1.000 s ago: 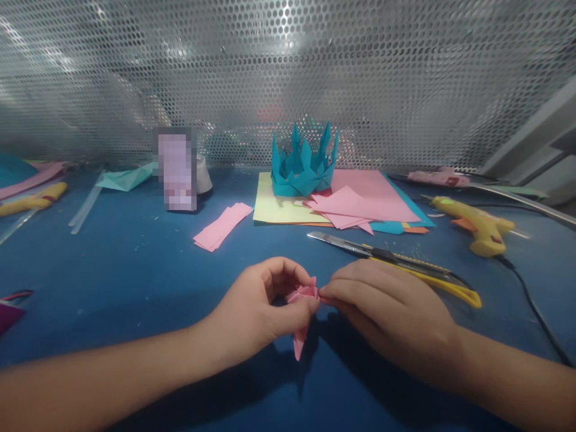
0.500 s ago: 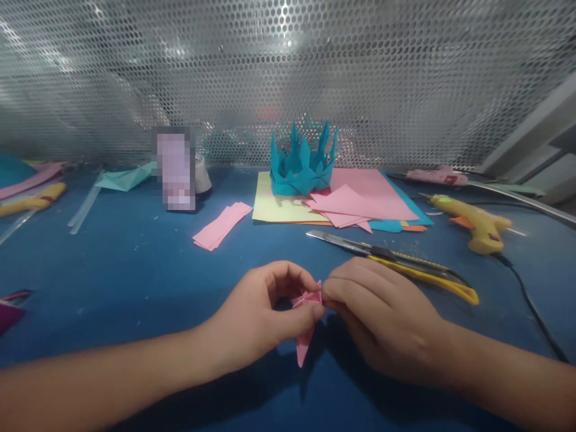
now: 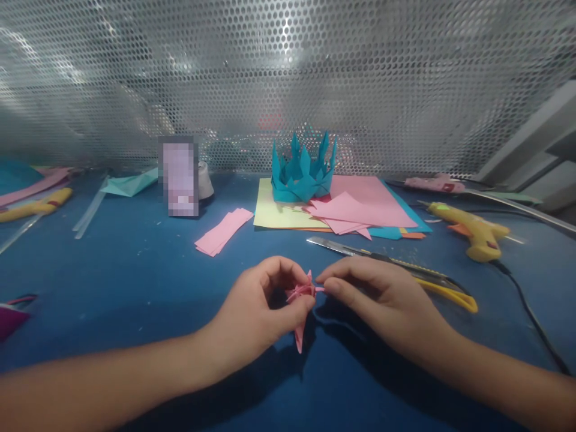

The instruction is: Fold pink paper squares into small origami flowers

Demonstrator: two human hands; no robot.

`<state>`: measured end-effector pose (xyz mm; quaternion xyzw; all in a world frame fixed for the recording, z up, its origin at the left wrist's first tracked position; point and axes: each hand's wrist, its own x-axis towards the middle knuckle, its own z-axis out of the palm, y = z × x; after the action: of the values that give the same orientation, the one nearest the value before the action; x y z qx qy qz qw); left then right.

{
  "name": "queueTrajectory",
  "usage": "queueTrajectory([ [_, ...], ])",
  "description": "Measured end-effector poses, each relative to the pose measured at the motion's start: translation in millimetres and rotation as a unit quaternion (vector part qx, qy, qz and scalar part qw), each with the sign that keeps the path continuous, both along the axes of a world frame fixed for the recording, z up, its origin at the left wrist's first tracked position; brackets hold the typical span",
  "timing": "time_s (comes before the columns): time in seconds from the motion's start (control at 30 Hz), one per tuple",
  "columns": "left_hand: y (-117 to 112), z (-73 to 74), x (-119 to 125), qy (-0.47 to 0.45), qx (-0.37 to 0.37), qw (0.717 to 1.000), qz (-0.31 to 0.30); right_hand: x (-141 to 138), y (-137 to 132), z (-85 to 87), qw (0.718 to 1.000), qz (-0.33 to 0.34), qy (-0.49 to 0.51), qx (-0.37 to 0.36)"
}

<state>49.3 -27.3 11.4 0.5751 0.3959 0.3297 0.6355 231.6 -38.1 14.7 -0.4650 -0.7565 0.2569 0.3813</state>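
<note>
Pink folded paper point(image 3: 299, 336) with several pointed tips is pinched between the thumb and fingers of the left hand point(image 3: 257, 305), above the near part of the blue surface point(image 3: 153, 276). Just beside it, the right hand point(image 3: 387, 294) has its thumb and forefinger drawn close together, and one slim pink tip reaches the thumb; whether they grip that tip or merely touch it, one cannot tell. Behind the right hand and partly hidden by it lies a cutter point(image 3: 425, 273), blade pointing left. Farther back, a teal paper crown point(image 3: 302, 180) stands on stacked coloured sheets point(image 3: 276, 216). Pink paper strips point(image 3: 224, 232) lie left of that stack, and a yellow glue gun point(image 3: 477, 228) lies to its right.
</note>
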Motion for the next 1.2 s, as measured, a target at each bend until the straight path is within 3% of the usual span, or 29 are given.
queueTrajectory([
  [0.13, -0.4, -0.2, 0.1, 0.027, 0.017, 0.999, 0.020, -1.5, -1.4, -0.1, 0.998, 0.012, 0.014, -0.055],
  [0.73, -2.5, -2.7, -0.9, 0.036, 0.047, 0.998, 0.030, -4.8, -5.2, 1.2, 0.997, -0.022, 0.007, -0.073],
  [1.0, -4.7, -5.5, -0.9, 0.046, 0.051, 0.997, 0.018, -0.7, -7.7, -4.1, 0.996, 0.020, -0.073, 0.056],
  [1.2, -7.7, -5.5, 0.4, 0.047, 0.030, 0.998, -0.003, 1.8, -9.2, -9.2, 0.955, 0.061, -0.180, 0.229],
])
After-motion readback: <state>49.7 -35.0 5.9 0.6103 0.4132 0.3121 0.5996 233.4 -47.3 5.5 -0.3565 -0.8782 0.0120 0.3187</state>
